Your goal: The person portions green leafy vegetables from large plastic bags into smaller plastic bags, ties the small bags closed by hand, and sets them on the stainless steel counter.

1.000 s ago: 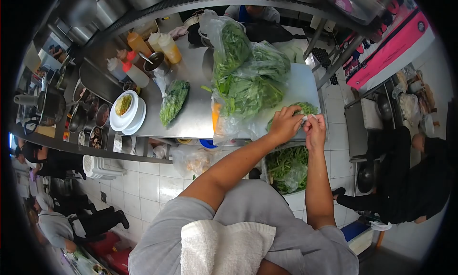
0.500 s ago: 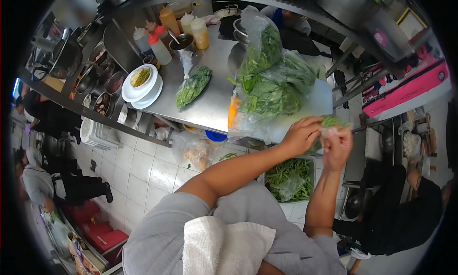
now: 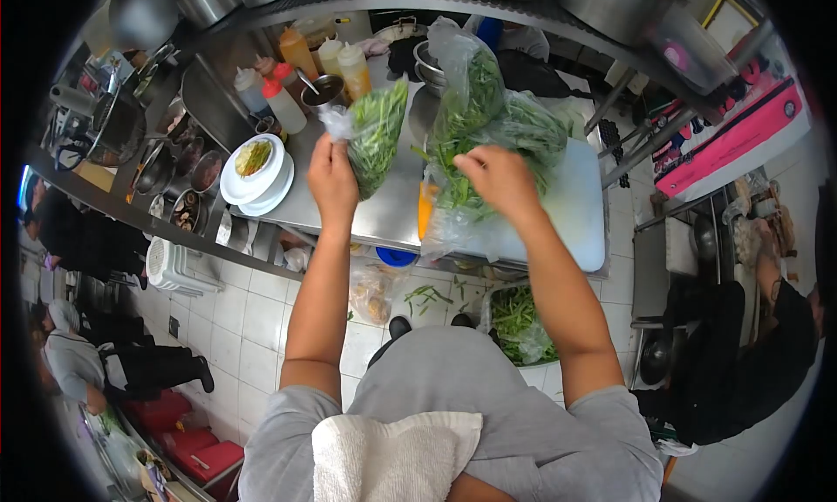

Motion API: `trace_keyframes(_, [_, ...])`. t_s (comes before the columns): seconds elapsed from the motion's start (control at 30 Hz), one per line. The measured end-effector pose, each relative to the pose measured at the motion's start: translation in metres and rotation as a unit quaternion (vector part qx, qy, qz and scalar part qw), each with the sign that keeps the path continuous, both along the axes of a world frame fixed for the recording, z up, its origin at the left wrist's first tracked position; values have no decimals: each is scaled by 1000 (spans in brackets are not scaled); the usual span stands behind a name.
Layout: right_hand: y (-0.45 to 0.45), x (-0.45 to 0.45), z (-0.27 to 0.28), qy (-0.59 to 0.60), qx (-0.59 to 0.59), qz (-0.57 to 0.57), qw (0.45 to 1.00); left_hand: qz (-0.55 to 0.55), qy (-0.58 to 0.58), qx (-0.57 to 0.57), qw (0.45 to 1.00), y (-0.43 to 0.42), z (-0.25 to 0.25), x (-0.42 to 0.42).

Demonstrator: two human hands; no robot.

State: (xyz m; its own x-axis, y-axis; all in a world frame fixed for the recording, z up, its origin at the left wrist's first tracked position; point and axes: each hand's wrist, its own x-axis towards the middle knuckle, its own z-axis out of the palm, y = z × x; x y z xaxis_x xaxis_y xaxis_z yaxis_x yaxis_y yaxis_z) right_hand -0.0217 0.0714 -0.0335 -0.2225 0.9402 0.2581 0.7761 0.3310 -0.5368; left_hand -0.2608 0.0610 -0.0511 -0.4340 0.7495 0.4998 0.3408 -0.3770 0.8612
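My left hand (image 3: 335,184) grips the gathered neck of a small clear bag of leafy greens (image 3: 378,140), raised over the steel counter (image 3: 307,207). My right hand (image 3: 503,181) is closed, its fingers curled in front of the large plastic bags of leafy greens (image 3: 478,91). Whether it pinches anything, or touches the plastic, I cannot make out. Those large bags lie partly on a pale cutting board (image 3: 578,214). An orange handle-like object (image 3: 426,207) pokes out at their left side.
Squeeze bottles (image 3: 284,105), a dark pot of sauce (image 3: 324,95) and stacked white plates (image 3: 277,186) stand at the counter's left and back. Below, a tub of greens (image 3: 520,323) sits on the floor near scattered leaves (image 3: 427,295). A person in black (image 3: 741,362) is at right.
My left hand has moved left and lifted the small bag off the counter. My right hand has come left from the board's right end, where both hands held some greens.
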Motion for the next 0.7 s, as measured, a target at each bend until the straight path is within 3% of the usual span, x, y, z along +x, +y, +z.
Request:
trace_keyframes(0.07, [9, -25, -31, -69, 16, -19, 997, 56, 94, 2, 994, 17, -36, -7])
trace_keyframes(0.13, [15, -32, -56, -139, 31, -40, 989, 57, 109, -16, 992, 31, -70, -5])
trace_keyframes(0.2, [20, -31, -70, -195, -71, 3, 978, 52, 156, -61, 985, 47, -117, -19])
trace_keyframes(0.23, [19, -24, -68, -196, -69, 1, 978, 21, 191, -74, 979, 45, -127, -22])
trace_keyframes(0.3, [4, 2, -60, 56, -144, 68, 986, 10, 212, -85, 973, 37, -128, -20])
trace_keyframes(0.37, [-24, 31, -37, 236, -255, 57, 936, 13, 196, -67, 978, 30, -107, -18])
trace_keyframes(0.47, [-69, 86, -32, 292, -220, 12, 931, 3, 162, -51, 985, 26, -58, -7])
trace_keyframes(0.5, [-86, 105, -34, 307, -223, -3, 925, -35, 101, -64, 992, 29, -38, 4])
trace_keyframes(0.57, [-118, 138, -50, 336, -321, -108, 879, -110, 7, -88, 990, 50, -25, 18])
trace_keyframes(0.67, [-162, 189, -117, 279, -298, -126, 904, -167, 46, -128, 977, 85, 14, 60])
trace_keyframes(0.7, [-177, 200, -136, 91, -212, -173, 957, -171, 70, -151, 971, 100, 23, 75])
